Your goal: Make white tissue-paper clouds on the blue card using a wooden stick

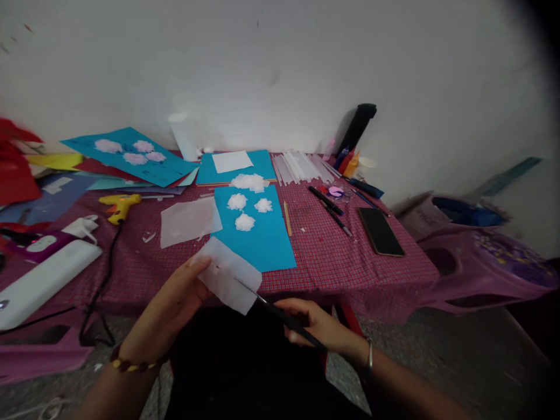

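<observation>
My left hand [184, 291] pinches a thin white paper sheet [230, 274] by its left edge, just above the table's front edge. Across the right part of that sheet lies the thin metal tip of a slim black-handled tool [286, 319], gripped in my right hand [317, 326]. Whether the tool is scissors seen edge-on I cannot tell. Right behind the sheet, a blue card [266, 245] bears several white fluffy paper puffs [245, 222]. Another white paper sheet [190, 221] lies flat to its left.
At left are a yellow glue gun [120, 205], a white power bank [50, 283] and a blue card with pinkish puffs [135, 158]. White glue sticks [301, 166] lie along the wall. Pens [326, 200], a phone [381, 231] and paint bottles [351, 164] are at right, beyond them a pink stool [481, 268].
</observation>
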`<state>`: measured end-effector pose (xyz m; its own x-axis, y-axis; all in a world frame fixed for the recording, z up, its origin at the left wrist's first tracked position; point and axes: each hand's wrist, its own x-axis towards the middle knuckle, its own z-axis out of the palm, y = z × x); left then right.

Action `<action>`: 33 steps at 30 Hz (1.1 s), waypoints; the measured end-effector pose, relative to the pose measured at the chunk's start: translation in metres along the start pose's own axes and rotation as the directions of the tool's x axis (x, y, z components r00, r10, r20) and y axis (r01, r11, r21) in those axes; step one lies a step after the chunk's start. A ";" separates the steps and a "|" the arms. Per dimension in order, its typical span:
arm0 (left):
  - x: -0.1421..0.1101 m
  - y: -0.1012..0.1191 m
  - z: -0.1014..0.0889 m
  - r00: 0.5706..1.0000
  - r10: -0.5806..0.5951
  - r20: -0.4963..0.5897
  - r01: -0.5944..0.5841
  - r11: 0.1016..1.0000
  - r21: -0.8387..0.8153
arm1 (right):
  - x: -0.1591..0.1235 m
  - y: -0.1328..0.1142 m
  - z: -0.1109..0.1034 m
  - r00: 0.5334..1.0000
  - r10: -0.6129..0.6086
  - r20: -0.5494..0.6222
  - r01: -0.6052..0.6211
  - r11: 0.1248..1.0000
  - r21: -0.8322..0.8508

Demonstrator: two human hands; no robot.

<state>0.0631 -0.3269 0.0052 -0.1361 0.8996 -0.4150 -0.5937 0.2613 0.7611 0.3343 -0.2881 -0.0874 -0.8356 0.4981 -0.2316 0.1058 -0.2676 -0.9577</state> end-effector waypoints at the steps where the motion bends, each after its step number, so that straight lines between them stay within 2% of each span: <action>1: 0.000 -0.002 -0.001 1.000 0.016 0.007 -0.016 0.998 0.059 | 0.000 -0.003 0.000 1.000 -0.019 0.013 0.019 1.000 -0.001; 6: -0.002 -0.013 -0.007 0.995 0.098 0.010 -0.095 0.930 0.355 | -0.003 -0.011 0.000 0.996 -0.034 0.085 0.031 0.999 0.041; 10: -0.001 -0.018 -0.008 0.997 0.083 -0.006 -0.072 0.898 0.434 | -0.002 -0.012 0.000 0.994 -0.043 0.101 0.037 0.997 0.066; 15: 0.001 -0.022 -0.001 0.993 0.114 0.004 -0.107 0.920 0.378 | 0.000 -0.009 0.002 0.993 -0.058 0.104 0.049 0.995 0.086; 20: -0.001 -0.020 0.002 0.987 -0.059 0.151 0.032 0.984 0.178 | 0.000 -0.006 -0.002 0.992 -0.063 0.105 0.055 0.996 0.072; 22: -0.001 -0.020 0.000 0.982 -0.072 0.172 0.047 0.988 0.150 | -0.001 -0.004 -0.004 0.989 -0.090 0.120 0.082 0.994 0.069; 27: 0.005 -0.024 -0.005 0.998 0.002 0.067 -0.015 0.980 0.197 | 0.000 0.000 -0.005 0.985 -0.123 0.124 0.112 0.990 0.092; 33: 0.009 -0.036 -0.002 0.999 0.038 0.002 -0.037 0.971 0.237 | 0.001 -0.003 -0.001 0.987 -0.105 0.121 0.094 0.991 0.096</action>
<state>0.0813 -0.3289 -0.0267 -0.1565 0.9095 -0.3850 -0.3835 0.3033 0.8723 0.3341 -0.2858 -0.0846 -0.9014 0.4197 -0.1069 -0.0252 -0.2974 -0.9544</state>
